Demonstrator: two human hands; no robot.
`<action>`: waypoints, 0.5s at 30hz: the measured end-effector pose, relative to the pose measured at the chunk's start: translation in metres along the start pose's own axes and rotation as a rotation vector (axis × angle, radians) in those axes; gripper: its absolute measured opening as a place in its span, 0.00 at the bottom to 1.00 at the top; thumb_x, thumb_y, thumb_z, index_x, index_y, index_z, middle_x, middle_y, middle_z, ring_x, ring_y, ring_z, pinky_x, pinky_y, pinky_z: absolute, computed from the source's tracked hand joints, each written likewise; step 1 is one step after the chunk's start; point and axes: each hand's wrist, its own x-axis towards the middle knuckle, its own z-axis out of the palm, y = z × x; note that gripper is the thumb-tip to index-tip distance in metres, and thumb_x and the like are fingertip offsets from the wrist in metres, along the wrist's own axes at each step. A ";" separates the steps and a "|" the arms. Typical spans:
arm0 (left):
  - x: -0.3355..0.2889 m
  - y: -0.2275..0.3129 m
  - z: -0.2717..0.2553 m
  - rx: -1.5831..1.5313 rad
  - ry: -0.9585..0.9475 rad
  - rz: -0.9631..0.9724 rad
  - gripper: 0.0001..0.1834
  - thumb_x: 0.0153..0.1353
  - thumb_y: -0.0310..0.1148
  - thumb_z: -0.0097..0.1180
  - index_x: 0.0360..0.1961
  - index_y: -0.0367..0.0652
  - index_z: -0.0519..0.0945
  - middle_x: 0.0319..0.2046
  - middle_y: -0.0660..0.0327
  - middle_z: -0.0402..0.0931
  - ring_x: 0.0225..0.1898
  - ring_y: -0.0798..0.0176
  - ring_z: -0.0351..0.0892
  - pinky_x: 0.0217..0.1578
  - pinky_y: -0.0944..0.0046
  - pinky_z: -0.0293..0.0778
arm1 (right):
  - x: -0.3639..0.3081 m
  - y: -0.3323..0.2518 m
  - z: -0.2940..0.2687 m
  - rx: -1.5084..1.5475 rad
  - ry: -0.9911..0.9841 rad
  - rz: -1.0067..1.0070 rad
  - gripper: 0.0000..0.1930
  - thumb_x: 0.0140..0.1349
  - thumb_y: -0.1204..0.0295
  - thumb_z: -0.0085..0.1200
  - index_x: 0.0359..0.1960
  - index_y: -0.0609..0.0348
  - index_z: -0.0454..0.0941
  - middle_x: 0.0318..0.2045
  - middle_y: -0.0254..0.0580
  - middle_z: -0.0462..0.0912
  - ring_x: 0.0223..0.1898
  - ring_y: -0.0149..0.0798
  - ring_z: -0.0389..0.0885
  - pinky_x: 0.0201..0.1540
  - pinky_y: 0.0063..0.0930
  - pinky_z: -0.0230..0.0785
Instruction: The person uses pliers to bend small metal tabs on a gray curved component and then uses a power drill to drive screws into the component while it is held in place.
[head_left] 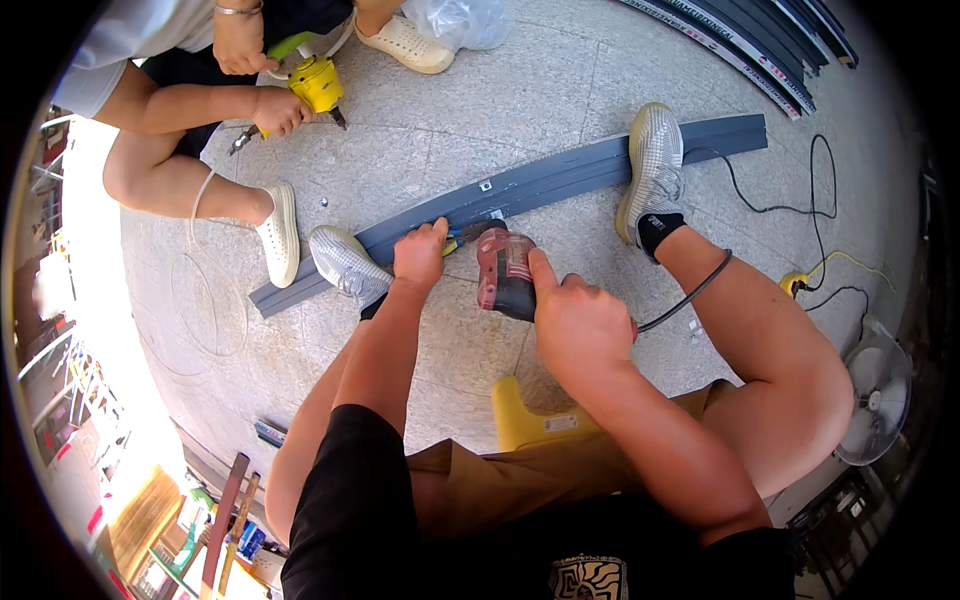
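A long dark grey metal profile [570,178] lies slantwise on the floor, under both my shoes. My left hand [420,255] is closed at the profile's near edge, its fingers round the blue-and-yellow handles of what look like pliers [458,238]. Their dark jaws reach toward a small bright metal piece [496,214] on the profile. My right hand [588,325] grips a red-and-black corded power tool [507,270], its head close to the jaws. Whether the tool touches the profile is hidden.
At the upper left another person holds a yellow-and-black riveting tool [318,84]. More dark profiles [740,45] lie at the far right. A black cable [752,208] loops to a yellow socket [793,284]. A yellow stool [515,420] is beneath me; a fan [873,400] stands right.
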 end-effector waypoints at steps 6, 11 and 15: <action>0.002 -0.002 0.000 -0.046 0.012 0.049 0.15 0.60 0.23 0.62 0.48 0.48 0.77 0.36 0.54 0.86 0.39 0.45 0.91 0.37 0.46 0.85 | 0.006 -0.006 -0.008 -0.039 -0.133 -0.005 0.37 0.62 0.72 0.63 0.76 0.45 0.70 0.36 0.49 0.89 0.34 0.54 0.93 0.36 0.50 0.87; -0.003 -0.009 0.002 -0.102 0.027 -0.011 0.13 0.63 0.26 0.61 0.48 0.48 0.78 0.36 0.55 0.86 0.40 0.47 0.91 0.38 0.48 0.85 | 0.005 -0.012 -0.005 -0.035 -0.099 0.031 0.43 0.55 0.72 0.71 0.76 0.43 0.70 0.41 0.50 0.91 0.39 0.57 0.92 0.44 0.52 0.84; -0.007 -0.009 0.008 -0.133 0.053 -0.016 0.10 0.65 0.28 0.60 0.47 0.49 0.78 0.36 0.57 0.87 0.41 0.48 0.91 0.41 0.48 0.84 | 0.003 -0.011 0.001 -0.043 -0.006 -0.024 0.42 0.56 0.72 0.71 0.75 0.42 0.71 0.37 0.51 0.90 0.36 0.58 0.92 0.40 0.55 0.85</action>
